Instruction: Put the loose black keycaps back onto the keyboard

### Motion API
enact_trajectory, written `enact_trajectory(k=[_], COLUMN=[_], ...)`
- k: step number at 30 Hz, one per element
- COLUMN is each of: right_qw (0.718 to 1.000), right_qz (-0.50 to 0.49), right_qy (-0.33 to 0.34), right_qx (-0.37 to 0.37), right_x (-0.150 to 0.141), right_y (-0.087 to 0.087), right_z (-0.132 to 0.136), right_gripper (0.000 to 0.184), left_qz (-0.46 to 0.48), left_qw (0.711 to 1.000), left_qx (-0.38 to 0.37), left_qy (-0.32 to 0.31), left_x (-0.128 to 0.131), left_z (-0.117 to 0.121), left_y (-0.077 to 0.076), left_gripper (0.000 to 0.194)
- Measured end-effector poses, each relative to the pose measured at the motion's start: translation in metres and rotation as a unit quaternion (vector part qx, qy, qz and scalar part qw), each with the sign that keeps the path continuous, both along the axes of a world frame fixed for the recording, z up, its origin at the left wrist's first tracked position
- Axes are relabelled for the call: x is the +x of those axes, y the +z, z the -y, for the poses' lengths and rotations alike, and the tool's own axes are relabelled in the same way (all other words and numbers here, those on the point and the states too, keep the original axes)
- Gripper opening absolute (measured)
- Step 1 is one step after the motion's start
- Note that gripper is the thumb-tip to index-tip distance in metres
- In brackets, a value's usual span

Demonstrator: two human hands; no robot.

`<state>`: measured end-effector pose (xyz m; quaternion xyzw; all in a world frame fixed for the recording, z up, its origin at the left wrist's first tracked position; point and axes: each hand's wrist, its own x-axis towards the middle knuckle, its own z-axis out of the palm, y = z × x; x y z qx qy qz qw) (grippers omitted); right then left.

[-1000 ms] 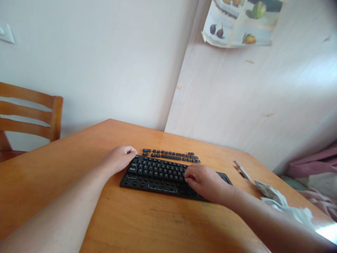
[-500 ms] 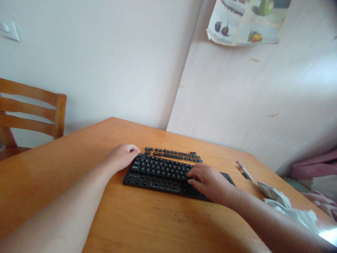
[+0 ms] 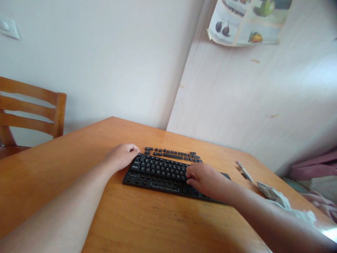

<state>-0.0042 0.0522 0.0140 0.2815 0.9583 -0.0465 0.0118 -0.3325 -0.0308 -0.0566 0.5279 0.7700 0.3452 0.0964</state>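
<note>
A black keyboard (image 3: 158,172) lies on the wooden table, its middle rows filled with keys and its near rows bare, with sockets showing. At its far left corner, my left hand (image 3: 123,156) is closed with thumb and forefinger together, gripping the edge. My right hand (image 3: 206,179) rests over the right part of the keyboard, fingers curled down at the keys; whatever is under or between those fingertips is hidden. Just beyond the keyboard, loose black keycaps (image 3: 172,152) lie in rows, a long spacebar (image 3: 173,156) among them.
Toward the right of the table (image 3: 163,225) lie pens or brushes (image 3: 244,171) and a crumpled cloth or bag (image 3: 273,195). A wooden chair (image 3: 31,109) stands at the left. Walls rise behind the table, with a fruit picture (image 3: 247,21) hanging on the right one.
The fingers of my right hand have curled in more tightly, and the hand has shifted very slightly. My left hand stays at the keyboard's corner.
</note>
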Motion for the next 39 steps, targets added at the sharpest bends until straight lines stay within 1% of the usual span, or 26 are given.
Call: enact_trajectory(k=[5, 12, 16, 19, 23, 25, 28, 31, 33, 35, 39], right_qw=[1.0, 0.999, 0.999, 0.997, 0.997, 0.997, 0.995, 0.991, 0.989, 0.986, 0.984], right_qz=[0.017, 0.002, -0.047, -0.082, -0.069, -0.069, -0.098, -0.114, -0.094, -0.061, -0.022], right_qy=[-0.013, -0.046, -0.007, -0.002, 0.02, 0.031, 0.011, -0.052, -0.102, -0.139, -0.165], right_qx=[-0.009, -0.011, -0.005, 0.011, 0.002, -0.003, 0.006, 0.034, 0.058, 0.067, 0.056], right_x=[-0.003, -0.001, 0.008, 0.015, 0.02, 0.02, 0.022, 0.022, 0.02, 0.017, 0.007], right_y=[0.002, -0.006, -0.006, -0.004, -0.006, -0.008, -0.008, -0.003, 0.0, 0.003, 0.001], right_z=[0.0, 0.008, 0.003, 0.004, 0.011, 0.008, -0.013, -0.049, -0.074, -0.097, -0.133], right_gripper=[0.01, 0.01, 0.014, 0.021, 0.023, 0.024, 0.025, 0.024, 0.025, 0.026, 0.026], left_qz=[0.002, 0.006, 0.009, 0.011, 0.004, -0.004, -0.013, -0.01, -0.003, 0.004, 0.007], left_qw=[1.0, 1.0, 1.0, 1.0, 1.0, 1.0, 1.0, 1.0, 1.0, 1.0, 1.0], left_qx=[0.006, 0.009, 0.01, 0.008, 0.006, 0.006, 0.0, -0.004, -0.003, -0.001, -0.005], left_qy=[0.0, -0.008, -0.004, -0.003, -0.007, -0.008, -0.011, -0.008, -0.009, -0.011, -0.006], left_x=[0.001, -0.001, 0.0, 0.001, 0.002, 0.002, 0.001, 0.0, -0.001, -0.002, -0.002], left_z=[0.0, -0.001, -0.001, 0.0, 0.002, 0.002, 0.002, 0.002, 0.002, 0.002, 0.002], left_y=[0.0, 0.0, 0.001, 0.002, 0.004, 0.004, 0.005, 0.005, 0.004, 0.003, 0.002], left_gripper=[0.034, 0.034, 0.034, 0.033, 0.033, 0.033, 0.034, 0.033, 0.033, 0.033, 0.033])
